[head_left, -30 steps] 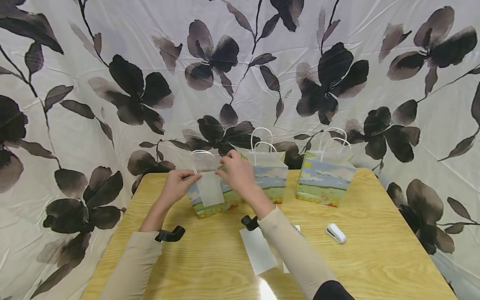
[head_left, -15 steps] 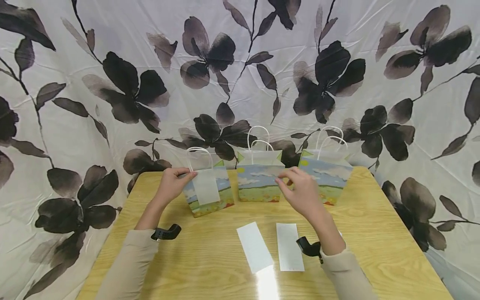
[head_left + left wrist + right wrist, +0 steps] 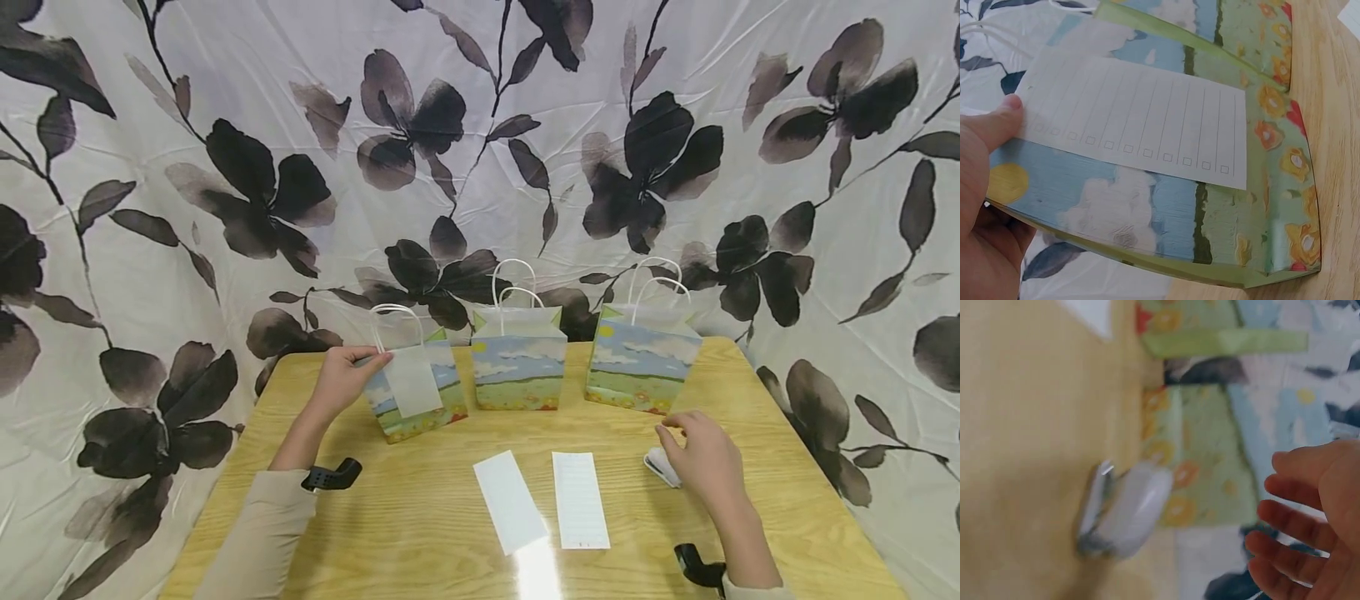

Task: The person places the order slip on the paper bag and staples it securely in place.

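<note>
My left hand pinches the top edge of the left paper gift bag together with a white checklist slip. In the left wrist view the slip lies against the bag's painted front, its ruled lines and small boxes showing. The thumb rests on the slip; the other fingers are behind the bag. My right hand hovers over a white stapler, partly covering it in the head view. In the right wrist view the stapler lies apart from the loosely bent fingers, which hold nothing.
Two more gift bags, the middle one and the right one, stand upright along the table's back. Two loose paper slips, one tilted and one straight, lie at the table's middle. A floral curtain hangs behind.
My right hand has let go of the left bag's top and moved right, past the other bags, down to the stapler. My left hand has stayed at the left bag with the slip.
</note>
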Motion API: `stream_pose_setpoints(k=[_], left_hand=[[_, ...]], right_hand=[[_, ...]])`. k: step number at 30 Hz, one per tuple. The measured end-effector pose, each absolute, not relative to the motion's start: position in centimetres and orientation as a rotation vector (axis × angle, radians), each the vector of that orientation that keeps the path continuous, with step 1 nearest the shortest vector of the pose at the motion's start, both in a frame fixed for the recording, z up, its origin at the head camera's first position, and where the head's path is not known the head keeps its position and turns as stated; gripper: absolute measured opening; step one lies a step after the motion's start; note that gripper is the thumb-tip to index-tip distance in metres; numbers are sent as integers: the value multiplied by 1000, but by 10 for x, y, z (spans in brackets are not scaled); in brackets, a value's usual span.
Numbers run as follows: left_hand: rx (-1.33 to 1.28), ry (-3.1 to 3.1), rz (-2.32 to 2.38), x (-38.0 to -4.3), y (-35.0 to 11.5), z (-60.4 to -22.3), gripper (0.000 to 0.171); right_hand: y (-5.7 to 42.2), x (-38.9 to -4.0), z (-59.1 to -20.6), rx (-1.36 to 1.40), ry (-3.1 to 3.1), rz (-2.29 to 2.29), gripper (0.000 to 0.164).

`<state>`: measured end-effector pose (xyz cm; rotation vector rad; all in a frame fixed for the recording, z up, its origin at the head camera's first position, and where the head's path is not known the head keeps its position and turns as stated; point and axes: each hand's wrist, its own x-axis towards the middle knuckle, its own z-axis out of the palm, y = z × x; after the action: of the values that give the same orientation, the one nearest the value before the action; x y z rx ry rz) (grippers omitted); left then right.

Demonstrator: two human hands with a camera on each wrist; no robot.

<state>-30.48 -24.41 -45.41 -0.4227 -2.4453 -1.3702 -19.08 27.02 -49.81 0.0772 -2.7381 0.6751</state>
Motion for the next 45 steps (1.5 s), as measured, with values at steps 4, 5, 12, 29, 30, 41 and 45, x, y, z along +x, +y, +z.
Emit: stream_pose_setpoints(k=[4,5,12,29,30,41,45], left_hand=[[-410,-2441,-1360,-309,-243,-453,21],[-401,-2445,-1358,-309,-243,-452,21],[-330,-2464,-1362,-308,-244,-453,19],[-316,-2516,-1389,-310,-241,-451,29],[-312,-2524,-1391,-310,-241,-451,29],[-300,-2534,-1370,-307,-240,-457,28],[-327,-2498,-1385,-309,-239,-457,26]], right_hand=[[291,-180,-525,-74,-2793,772,31],[294,-179,-531,-98,-2798,809,33],[303,-178,-557,-172,-2792,1005,58],[300,-178,-576,-238,-2801,1011,57],[301,-179,-575,-234,-2805,1000,54],[301,-186,-575,-226,-2880,988,44],[298,-192,-572,-178,-2845,1043,35]])
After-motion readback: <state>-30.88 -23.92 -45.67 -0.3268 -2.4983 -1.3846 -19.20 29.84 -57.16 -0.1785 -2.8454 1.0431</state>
